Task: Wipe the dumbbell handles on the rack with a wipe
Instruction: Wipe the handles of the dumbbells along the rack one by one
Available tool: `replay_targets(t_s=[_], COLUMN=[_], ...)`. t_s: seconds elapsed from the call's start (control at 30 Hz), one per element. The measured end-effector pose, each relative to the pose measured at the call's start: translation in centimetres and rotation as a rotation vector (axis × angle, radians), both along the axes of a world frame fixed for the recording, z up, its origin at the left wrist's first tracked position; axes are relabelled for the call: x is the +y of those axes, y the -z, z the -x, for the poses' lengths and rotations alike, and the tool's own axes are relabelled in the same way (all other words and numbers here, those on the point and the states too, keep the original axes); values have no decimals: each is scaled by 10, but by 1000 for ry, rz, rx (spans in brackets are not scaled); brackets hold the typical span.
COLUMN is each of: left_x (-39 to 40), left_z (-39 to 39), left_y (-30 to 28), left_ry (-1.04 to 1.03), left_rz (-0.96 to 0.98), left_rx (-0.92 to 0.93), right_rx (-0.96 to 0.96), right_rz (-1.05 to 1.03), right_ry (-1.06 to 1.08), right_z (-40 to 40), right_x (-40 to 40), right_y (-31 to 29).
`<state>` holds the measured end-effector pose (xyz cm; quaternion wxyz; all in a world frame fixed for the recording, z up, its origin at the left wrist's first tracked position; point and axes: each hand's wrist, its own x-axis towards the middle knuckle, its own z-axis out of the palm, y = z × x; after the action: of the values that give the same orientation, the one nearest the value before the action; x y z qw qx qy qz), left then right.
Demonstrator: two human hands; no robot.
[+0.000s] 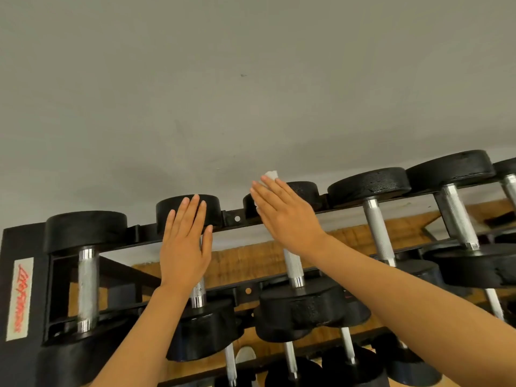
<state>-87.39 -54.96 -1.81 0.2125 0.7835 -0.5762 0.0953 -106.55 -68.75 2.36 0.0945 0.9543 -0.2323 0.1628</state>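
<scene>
Along the lower half of the frame: a black rack (25,247) runs from lower left up toward the right edge, with a grey wall (251,79) filling everything above it.
Top tier: a row of black dumbbells with metal handles, their far heads lined against the wall and near heads toward the camera.
Leftmost dumbbell (86,233): lower left of the frame, its handle fully bare.
Second dumbbell (187,208): just left of centre; most of its handle is hidden behind the left hand.
Third dumbbell (301,303): centre; the lower part of its knurled handle shows below the right wrist.
Left hand (184,247): flat, fingers together and straight, lying over the second dumbbell with fingertips on its far head; grip released, holding nothing.
Right hand (284,213): centre of the frame, fingers extended and slanting up to the left, over the far head of the third dumbbell.
Wipe (270,175): white, a crumpled end pokes out above the right fingertips and another bit shows under the palm; the right grip presses it under flat fingers rather than clenching it.
Lower tiers: more dumbbells along the bottom of the frame, over wooden flooring.
Rack label (20,298): pale sticker with red lettering at far left, unreadable.
</scene>
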Motion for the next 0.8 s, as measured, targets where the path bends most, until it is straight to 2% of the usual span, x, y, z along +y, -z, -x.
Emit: replay_targets(t_s=[0.1,0.23,0.3,0.37,0.43,0.53,0.7,0.8], left_x=[0,0,-1,-1,-1,-2,-1,-1], left_z=[0,-2,-2,-2,-2,-1,0,1], left_y=[-1,-1,0,0,1,2,2,4], left_ry=[-8,-7,-4,1,4,2,-8,-13], left_rz=[-13,-18,-11,2,9,13,32,47], left_rx=[2,2,1,-9,-19,-18,-26,-21], right_rx=[9,-283,-330,-202,35,267,374,405], right_rz=[9,-285,-363,-361,-315,-173,116,196], right_ry=[-75,66,-32,-302,-488,-518,-548,-550], right_z=[34,80,90,91,84,68,49,44], right_x=[-16,-22,-12,2,2,-11,-34,-39], right_y=[2,4,4,10,22,39,29,23])
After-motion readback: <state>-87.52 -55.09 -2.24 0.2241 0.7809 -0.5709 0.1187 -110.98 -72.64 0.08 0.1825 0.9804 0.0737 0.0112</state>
